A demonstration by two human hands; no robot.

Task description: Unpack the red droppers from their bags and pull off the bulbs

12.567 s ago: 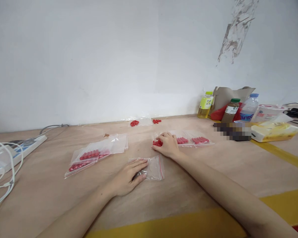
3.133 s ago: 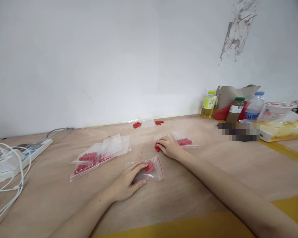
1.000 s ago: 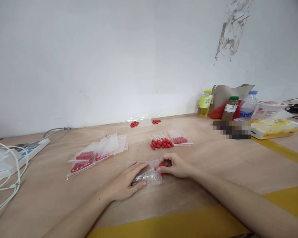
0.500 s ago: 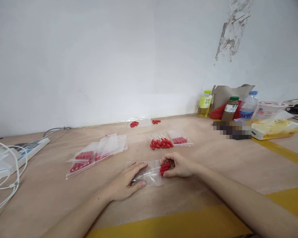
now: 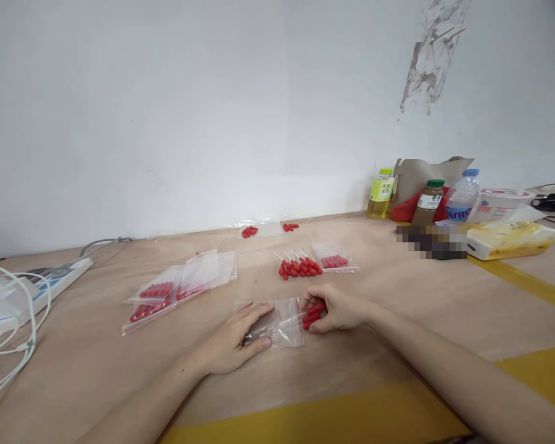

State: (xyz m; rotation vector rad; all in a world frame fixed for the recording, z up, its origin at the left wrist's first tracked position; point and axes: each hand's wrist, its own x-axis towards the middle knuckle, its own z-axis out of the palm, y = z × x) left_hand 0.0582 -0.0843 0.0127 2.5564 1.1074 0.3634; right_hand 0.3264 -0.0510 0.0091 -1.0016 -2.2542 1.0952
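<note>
A clear zip bag (image 5: 287, 336) lies on the table with its red-lined opening towards the right. My left hand (image 5: 235, 339) rests flat on the left part of it, thumb and fingers spread. Beyond the opening, my right hand (image 5: 337, 309) grips several red-tipped sticks (image 5: 311, 322) by their tips. Their pale shafts still reach into the bag, and the curled fingers hide some of the tips. Just past my right hand is a loose pile of red-tipped sticks (image 5: 300, 266), with a bag of pinkish-tipped sticks (image 5: 335, 259) beside it.
Filled zip bags (image 5: 185, 283) overlap at left. Small red pieces (image 5: 250, 232) lie on plastic by the wall. A power strip (image 5: 65, 283) with white cables (image 5: 32, 320) is far left. Bottles (image 5: 428, 203) and a tissue pack (image 5: 513, 240) stand at right.
My right hand has shifted slightly right, drawing the red-tipped sticks a little farther out of the bag's opening. My left hand and the bag have stayed in place.
</note>
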